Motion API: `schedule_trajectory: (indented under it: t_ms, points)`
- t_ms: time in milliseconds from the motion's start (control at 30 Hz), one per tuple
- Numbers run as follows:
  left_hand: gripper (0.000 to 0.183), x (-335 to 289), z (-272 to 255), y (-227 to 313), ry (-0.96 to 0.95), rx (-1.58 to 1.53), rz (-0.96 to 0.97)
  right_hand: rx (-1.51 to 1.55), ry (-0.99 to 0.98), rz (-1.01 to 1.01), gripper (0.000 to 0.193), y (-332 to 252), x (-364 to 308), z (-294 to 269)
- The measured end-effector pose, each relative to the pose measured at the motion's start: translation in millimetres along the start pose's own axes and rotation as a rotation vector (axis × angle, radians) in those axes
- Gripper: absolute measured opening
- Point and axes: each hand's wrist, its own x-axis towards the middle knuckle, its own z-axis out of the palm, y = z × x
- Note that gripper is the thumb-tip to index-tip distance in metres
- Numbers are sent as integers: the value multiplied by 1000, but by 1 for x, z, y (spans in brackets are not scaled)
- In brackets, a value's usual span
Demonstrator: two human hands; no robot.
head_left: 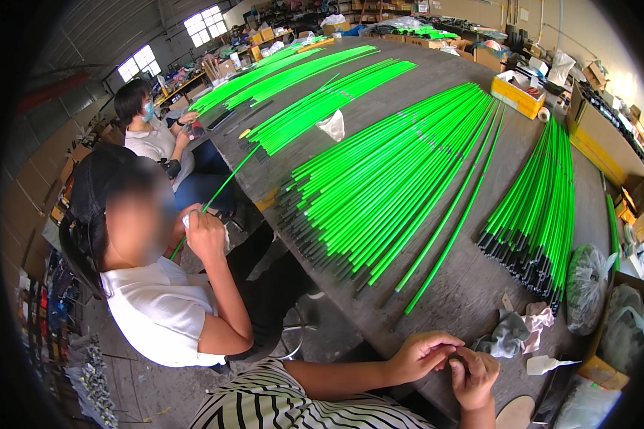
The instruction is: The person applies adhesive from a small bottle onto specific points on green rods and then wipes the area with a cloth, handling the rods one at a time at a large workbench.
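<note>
Over the near edge of the table, my left hand (423, 356) and my right hand (475, 377) meet at the fingertips. Both are closed in a pinch; whatever they hold, if anything, is too small or hidden to make out. A grey cloth (504, 334) and a pinkish cloth (537, 326) lie just beyond my right hand. To its right is a small white bottle (544, 365) with a thin nozzle. Past my hands, a wide fan of bright green rods (401, 179) with black ends rests on the table.
Another bundle of green rods (537, 207) lies at the right, near a clear plastic bag (588, 286). A yellow and white box (516, 94) stands at the back. On the left, a seated person (164, 307) holds one green rod; another person (157, 143) sits farther back.
</note>
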Motion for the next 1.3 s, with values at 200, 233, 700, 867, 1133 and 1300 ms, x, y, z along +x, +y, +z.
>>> schedule_trajectory:
  t_ms: [200, 233, 700, 867, 1133, 1300]
  points:
    - [14, 0, -2, -3, -31, -40, -78, -11, -20, 15, 15, 1, -2, -3]
    - [13, 0, -2, -3, -30, -46, -74, -14, -28, 20, 14, 1, -2, -4]
    - [11, 1, -1, -3, -28, -40, -51, -29, -21, 18, 13, 0, -2, -4]
    - [10, 1, 0, -4, -24, -24, -46, -20, -11, 18, 13, 0, -2, -3]
    - [10, 2, 0, -3, -20, -18, -43, -17, -20, 25, 13, 1, -3, -3]
    - [10, 2, 0, -2, -24, -3, -43, -11, -7, 8, 13, 1, -2, -2]
